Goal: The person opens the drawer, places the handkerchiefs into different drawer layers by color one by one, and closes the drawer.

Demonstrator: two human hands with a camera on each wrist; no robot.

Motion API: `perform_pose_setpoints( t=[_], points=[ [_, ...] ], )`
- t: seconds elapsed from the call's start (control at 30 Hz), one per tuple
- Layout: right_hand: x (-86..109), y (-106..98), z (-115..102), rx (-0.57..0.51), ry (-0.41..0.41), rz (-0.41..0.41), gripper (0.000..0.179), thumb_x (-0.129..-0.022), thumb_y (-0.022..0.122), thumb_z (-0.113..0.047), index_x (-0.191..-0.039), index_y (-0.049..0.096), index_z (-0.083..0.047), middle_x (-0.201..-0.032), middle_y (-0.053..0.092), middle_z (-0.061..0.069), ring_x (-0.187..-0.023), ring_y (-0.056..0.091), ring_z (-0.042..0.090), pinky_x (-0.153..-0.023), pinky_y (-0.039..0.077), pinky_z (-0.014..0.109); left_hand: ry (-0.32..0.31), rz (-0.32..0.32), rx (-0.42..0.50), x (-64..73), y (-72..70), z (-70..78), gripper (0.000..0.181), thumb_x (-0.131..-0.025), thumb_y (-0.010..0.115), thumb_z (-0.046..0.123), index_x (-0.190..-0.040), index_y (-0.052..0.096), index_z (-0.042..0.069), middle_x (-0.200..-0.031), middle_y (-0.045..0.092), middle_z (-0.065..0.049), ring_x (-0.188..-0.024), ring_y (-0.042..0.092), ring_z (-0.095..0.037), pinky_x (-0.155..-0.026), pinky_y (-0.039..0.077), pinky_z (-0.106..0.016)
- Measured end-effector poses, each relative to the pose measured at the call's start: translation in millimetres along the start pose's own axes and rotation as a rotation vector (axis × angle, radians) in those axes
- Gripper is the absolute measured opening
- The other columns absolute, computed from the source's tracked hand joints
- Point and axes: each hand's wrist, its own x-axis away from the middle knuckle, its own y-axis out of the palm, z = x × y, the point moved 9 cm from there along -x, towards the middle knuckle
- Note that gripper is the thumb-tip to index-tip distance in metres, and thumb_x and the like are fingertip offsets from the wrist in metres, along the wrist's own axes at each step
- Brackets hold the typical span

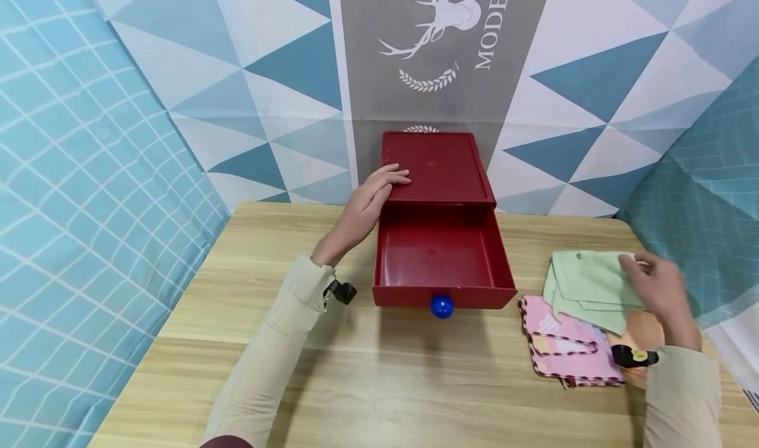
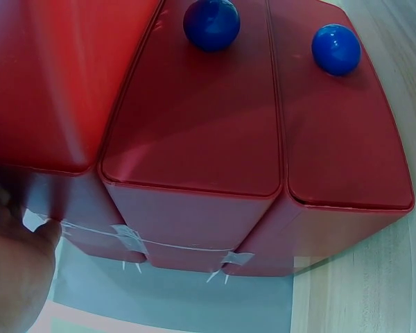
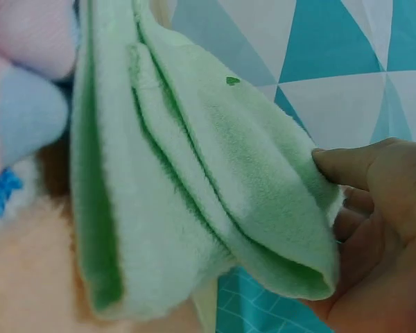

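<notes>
A red drawer cabinet (image 1: pixel 439 168) stands at the back of the table, its top drawer (image 1: pixel 409 296) pulled out, with bare floor inside and a blue knob (image 1: pixel 441 307) in front. My left hand (image 1: pixel 370 201) rests on the cabinet's left top edge, fingers extended over the top. Two closed lower drawers (image 2: pixel 194 125) with blue knobs show in the left wrist view. At the right, my right hand (image 1: pixel 661 290) pinches the right edge of a folded light green towel (image 1: pixel 593 277) between thumb and fingers. In the right wrist view the towel's folded layers (image 3: pixel 249 159) hang apart near that pinched edge.
A pink cloth (image 1: pixel 578 367) with a checkered border lies just in front of the green towel. An orange cloth (image 1: pixel 643 333) sits partly under the right wrist. Patterned fabric (image 1: pixel 284 85) hangs behind the wooden table (image 1: pixel 249 290) and along both sides.
</notes>
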Motion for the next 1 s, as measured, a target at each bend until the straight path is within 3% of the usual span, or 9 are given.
perform_pose_setpoints(
  t=[0.13, 0.23, 0.3, 0.43, 0.6, 0.67, 0.8, 0.87, 1.0],
  points=[
    [0.7, -8.7, -5.5, 0.036, -0.009, 0.062, 0.056, -0.104, 0.048, -0.034, -0.13, 0.053, 0.015, -0.117, 0.057, 0.043, -0.084, 0.059, 0.018, -0.061, 0.035, 0.022, -0.01, -0.001, 0.003, -0.8, 1.7, 0.7, 0.035, -0.106, 0.037, 0.017, -0.128, 0.064, 0.013, -0.146, 0.053, 0.0, -0.143, 0.032, -0.008, -0.116, 0.032, -0.034],
    [0.9, -11.5, -10.5, 0.045, -0.015, 0.082, 0.056, -0.104, 0.049, -0.033, -0.132, 0.052, 0.015, -0.117, 0.057, 0.043, -0.1, 0.056, 0.049, -0.062, 0.034, 0.023, -0.009, 0.001, 0.008, -1.3, 1.7, 1.1, 0.035, -0.106, 0.037, 0.017, -0.127, 0.064, 0.012, -0.146, 0.053, -0.001, -0.143, 0.032, -0.009, -0.116, 0.031, -0.035],
    [1.0, -12.9, -13.8, 0.042, -0.019, 0.084, 0.057, -0.104, 0.049, -0.033, -0.133, 0.051, 0.016, -0.117, 0.057, 0.044, -0.104, 0.054, 0.053, -0.063, 0.034, 0.024, -0.01, 0.003, 0.01, -0.9, 1.4, 0.8, 0.034, -0.106, 0.038, 0.015, -0.127, 0.065, 0.012, -0.146, 0.053, -0.002, -0.144, 0.032, -0.011, -0.117, 0.031, -0.037],
    [3.1, -16.4, -22.3, 0.046, -0.027, 0.094, 0.057, -0.104, 0.049, -0.034, -0.133, 0.052, 0.014, -0.115, 0.058, 0.043, -0.101, 0.055, 0.05, -0.063, 0.035, 0.025, 0.0, 0.008, 0.024, 0.4, 1.2, 1.7, 0.034, -0.106, 0.038, 0.011, -0.127, 0.064, 0.007, -0.146, 0.053, -0.007, -0.145, 0.032, -0.018, -0.117, 0.03, -0.042],
    [5.4, -22.7, -32.7, 0.052, -0.046, 0.12, 0.054, -0.103, 0.05, -0.034, -0.13, 0.056, 0.012, -0.113, 0.061, 0.041, -0.082, 0.054, 0.005, -0.065, 0.038, 0.029, -0.009, 0.001, 0.042, 2.9, -2.2, 24.8, 0.034, -0.104, 0.036, 0.002, -0.125, 0.062, -0.003, -0.145, 0.051, -0.019, -0.145, 0.032, -0.031, -0.118, 0.028, -0.047],
    [6.3, -24.7, -36.5, 0.059, -0.05, 0.13, 0.053, -0.104, 0.05, -0.034, -0.129, 0.057, 0.012, -0.113, 0.061, 0.041, -0.081, 0.054, 0.006, -0.069, 0.04, 0.034, -0.018, -0.001, 0.047, 3.8, -4.2, 35.1, 0.033, -0.103, 0.036, 0.001, -0.124, 0.061, -0.006, -0.144, 0.051, -0.022, -0.144, 0.032, -0.035, -0.118, 0.028, -0.047],
    [8.0, -26.7, -41.0, 0.053, -0.048, 0.137, 0.054, -0.104, 0.05, -0.033, -0.13, 0.055, 0.014, -0.115, 0.059, 0.042, -0.094, 0.059, 0.039, -0.068, 0.041, 0.031, -0.019, 0.0, 0.042, 4.3, -5.8, 39.7, 0.033, -0.103, 0.036, 0.001, -0.123, 0.062, -0.006, -0.144, 0.051, -0.022, -0.144, 0.032, -0.035, -0.119, 0.027, -0.045],
    [9.2, -30.6, -42.2, 0.059, -0.043, 0.154, 0.055, -0.103, 0.051, -0.033, -0.131, 0.056, 0.013, -0.115, 0.06, 0.041, -0.094, 0.059, 0.036, -0.061, 0.035, 0.021, -0.022, -0.002, 0.035, 4.1, -5.9, 40.4, 0.033, -0.103, 0.036, 0.001, -0.123, 0.062, -0.005, -0.144, 0.052, -0.022, -0.144, 0.032, -0.034, -0.119, 0.027, -0.044],
    [11.4, -39.2, -44.6, 0.054, -0.039, 0.186, 0.054, -0.102, 0.054, -0.033, -0.131, 0.056, 0.013, -0.114, 0.06, 0.041, -0.081, 0.045, -0.008, -0.058, 0.033, 0.014, -0.018, -0.001, 0.042, 4.7, -6.9, 42.4, 0.033, -0.103, 0.036, 0.0, -0.123, 0.062, -0.006, -0.143, 0.052, -0.022, -0.144, 0.032, -0.034, -0.119, 0.027, -0.044]
  ],
)
